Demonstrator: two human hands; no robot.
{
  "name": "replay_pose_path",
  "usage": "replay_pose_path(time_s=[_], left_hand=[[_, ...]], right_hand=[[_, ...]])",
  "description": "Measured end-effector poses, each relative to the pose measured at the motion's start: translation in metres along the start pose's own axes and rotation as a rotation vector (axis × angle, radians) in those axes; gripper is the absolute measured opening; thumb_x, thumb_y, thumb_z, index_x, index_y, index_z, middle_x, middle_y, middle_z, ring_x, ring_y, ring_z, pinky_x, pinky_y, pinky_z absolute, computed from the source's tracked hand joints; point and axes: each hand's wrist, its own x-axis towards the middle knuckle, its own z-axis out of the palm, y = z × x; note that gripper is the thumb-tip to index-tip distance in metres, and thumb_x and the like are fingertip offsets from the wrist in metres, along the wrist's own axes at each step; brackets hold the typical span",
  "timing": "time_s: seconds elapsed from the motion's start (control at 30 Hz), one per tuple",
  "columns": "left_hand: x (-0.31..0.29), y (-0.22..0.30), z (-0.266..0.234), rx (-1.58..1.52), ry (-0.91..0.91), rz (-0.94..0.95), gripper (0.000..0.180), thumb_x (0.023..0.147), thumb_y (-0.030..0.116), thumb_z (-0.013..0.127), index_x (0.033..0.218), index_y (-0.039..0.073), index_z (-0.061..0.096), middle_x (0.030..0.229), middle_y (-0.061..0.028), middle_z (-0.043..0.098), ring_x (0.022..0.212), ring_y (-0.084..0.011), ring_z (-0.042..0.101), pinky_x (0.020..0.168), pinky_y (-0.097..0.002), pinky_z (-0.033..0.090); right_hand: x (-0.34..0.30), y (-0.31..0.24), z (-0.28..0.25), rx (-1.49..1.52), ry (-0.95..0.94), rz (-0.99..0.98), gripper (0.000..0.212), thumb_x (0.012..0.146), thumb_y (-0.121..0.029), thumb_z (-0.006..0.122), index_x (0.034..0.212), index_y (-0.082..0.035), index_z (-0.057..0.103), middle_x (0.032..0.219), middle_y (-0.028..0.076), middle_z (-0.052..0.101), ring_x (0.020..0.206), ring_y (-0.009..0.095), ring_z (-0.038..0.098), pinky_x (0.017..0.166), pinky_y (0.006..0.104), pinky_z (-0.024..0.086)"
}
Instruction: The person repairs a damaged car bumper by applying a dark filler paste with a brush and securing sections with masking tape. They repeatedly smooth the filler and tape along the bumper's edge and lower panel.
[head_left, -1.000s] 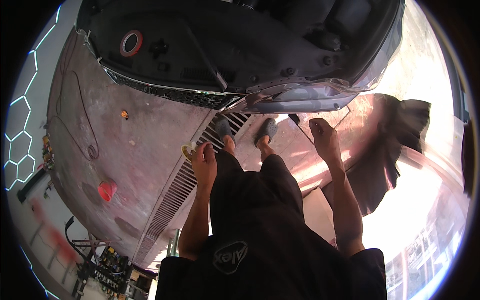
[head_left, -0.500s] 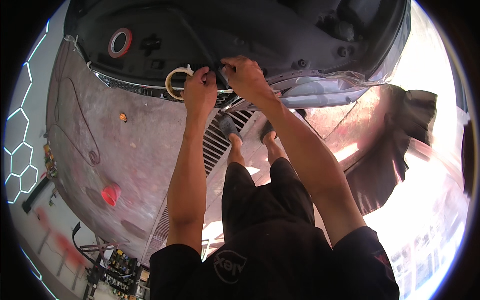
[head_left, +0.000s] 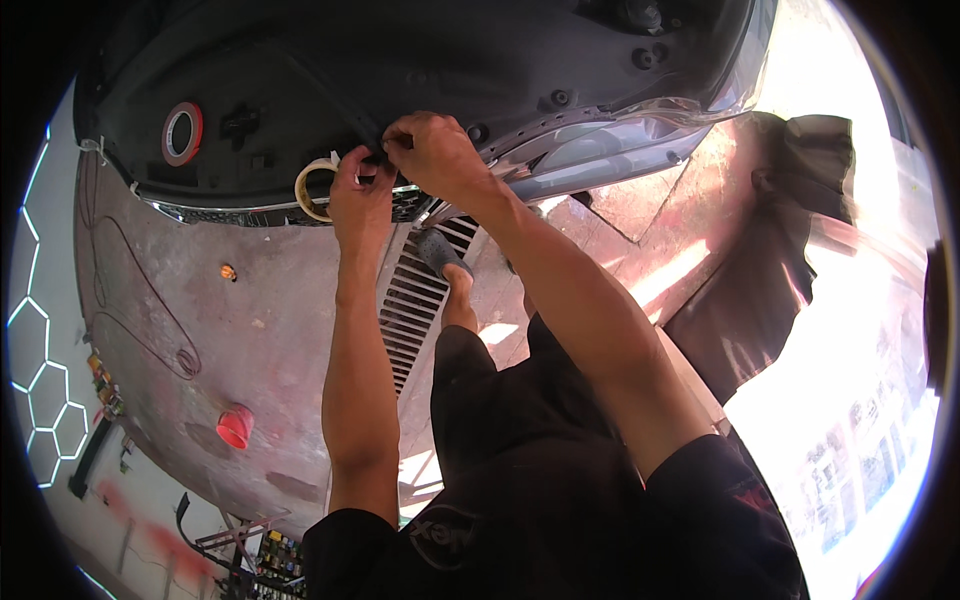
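Note:
My left hand is closed at the front edge of a car's dark panel. A roll of cream masking tape stands out from its outer side, seemingly held by the outer fingers, which are partly hidden. Just to the right and slightly farther forward, my right hand is closed, thumb and fingers pinched together over the same panel. What the pinch holds is too small and dark to make out. Both hands' fingertips almost meet. On the panel to the left lies a red-edged roll of tape.
Below the panel runs the car's grille. A metal floor grate lies by my feet. On the floor at left are a red bucket, a small orange object and a hose. Dark sheeting spreads at right.
The view has shifted, so the car and floor sit farther left and lower. Both hands stay close together at the panel edge, with the masking tape roll still beside my left hand.

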Motion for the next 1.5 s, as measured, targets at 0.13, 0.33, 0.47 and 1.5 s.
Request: replay_pose_path(time_s=[0.13, 0.33, 0.47, 1.5], left_hand=[[0.001, 0.001, -0.001, 0.004, 0.042, 0.037, 0.042, 0.094, 0.017, 0.078, 0.131, 0.002, 0.066, 0.099, -0.0015, 0.068, 0.083, -0.0129, 0.064, 0.078, -0.0293, 0.051], [-0.001, -0.009, 0.000, 0.013, 0.051, 0.172, 0.039, 0.091, 0.022, 0.081, 0.125, 0.006, 0.068, 0.095, -0.0036, 0.071, 0.081, -0.0161, 0.066, 0.077, -0.0329, 0.052], [0.001, -0.009, 0.004, 0.004, 0.078, 0.243, 0.039, 0.090, 0.025, 0.081, 0.122, 0.007, 0.069, 0.092, -0.0052, 0.071, 0.081, -0.0179, 0.065, 0.077, -0.0348, 0.052], [0.001, 0.021, 0.017, 0.256, 0.252, -0.097, 0.045, 0.089, 0.050, 0.077, 0.112, 0.012, 0.078, 0.098, -0.0011, 0.072, 0.106, -0.0271, 0.064, 0.101, -0.0513, 0.040]], right_hand=[[0.001, -0.013, 0.005, -0.096, 0.013, 0.029, 0.021, 0.084, -0.017, 0.074, 0.097, 0.000, 0.077, 0.103, 0.021, 0.076, 0.094, 0.037, 0.075, 0.088, 0.0423, 0.059], [0.014, -0.057, -0.006, -0.321, -0.191, 0.192, 0.021, 0.080, -0.020, 0.073, 0.089, -0.003, 0.079, 0.089, 0.023, 0.076, 0.090, 0.036, 0.077, 0.080, 0.0425, 0.061], [0.027, -0.055, 0.003, -0.299, -0.191, 0.167, 0.022, 0.081, -0.021, 0.073, 0.093, -0.004, 0.081, 0.089, 0.019, 0.078, 0.089, 0.036, 0.077, 0.081, 0.0422, 0.062], [-0.179, 0.002, -0.089, 0.206, 0.065, 0.541, 0.018, 0.100, -0.011, 0.071, 0.112, 0.000, 0.076, 0.077, 0.012, 0.071, 0.061, 0.013, 0.059, 0.059, 0.0311, 0.049]])
